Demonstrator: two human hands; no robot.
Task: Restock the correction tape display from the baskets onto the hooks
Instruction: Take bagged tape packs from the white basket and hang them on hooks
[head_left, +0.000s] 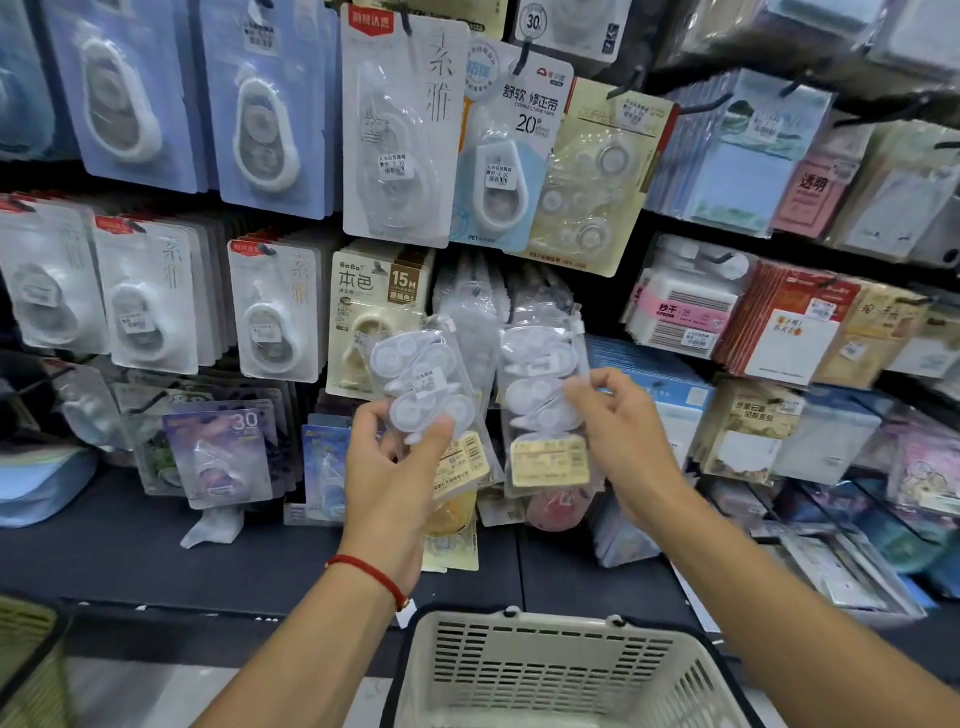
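My left hand (393, 470) grips a clear bag of white correction tapes (423, 382) with a yellow label, held up in front of the display. To its right a second, matching bag (540, 400) hangs against the display, and my right hand (618, 431) pinches its right edge between thumb and fingers. The hook that carries this bag is hidden behind the packs. A white plastic basket (545, 670) stands below my arms at the bottom centre; its visible inside looks bare.
Carded correction tapes (397, 130) fill the hooks above and to the left. Sticky-note packs (727, 171) hang on the right. A dark shelf (130, 545) runs under the display. The corner of a second, yellowish basket (26, 665) shows at bottom left.
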